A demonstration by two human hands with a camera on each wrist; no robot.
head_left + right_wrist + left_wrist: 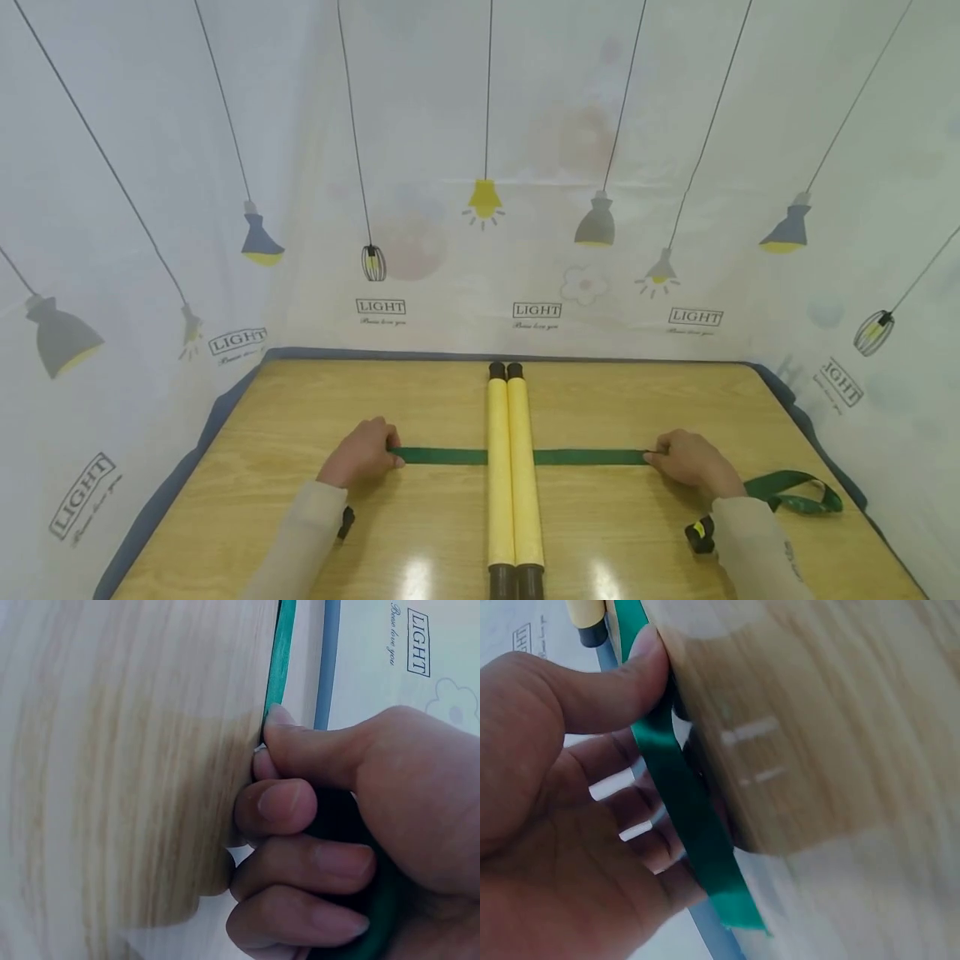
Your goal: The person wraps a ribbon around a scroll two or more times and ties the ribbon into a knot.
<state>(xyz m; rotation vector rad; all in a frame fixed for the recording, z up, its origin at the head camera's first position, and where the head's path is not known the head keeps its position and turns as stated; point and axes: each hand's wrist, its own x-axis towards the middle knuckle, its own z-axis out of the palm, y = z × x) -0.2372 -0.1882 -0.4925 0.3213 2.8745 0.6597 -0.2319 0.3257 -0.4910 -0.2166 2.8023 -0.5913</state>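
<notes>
A green ribbon (442, 456) runs sideways across the table and passes beneath two yellow rods (514, 475). The rods lie side by side, pointing away from me, with dark caps at their ends. My left hand (366, 452) pinches the ribbon left of the rods; in the left wrist view the thumb presses on the ribbon (679, 791) and its cut end hangs past the fingers. On the other side, my right hand (692, 461) pinches it between thumb and index finger, other fingers curled. The ribbon's loose length (787, 483) loops out beyond the right wrist.
The wooden table (420, 400) has a blue-grey border (232, 396) along its edges. White sheeting printed with hanging lamps (484, 200) encloses the back and both sides. Dark wrist devices (701, 535) sit below the sleeves.
</notes>
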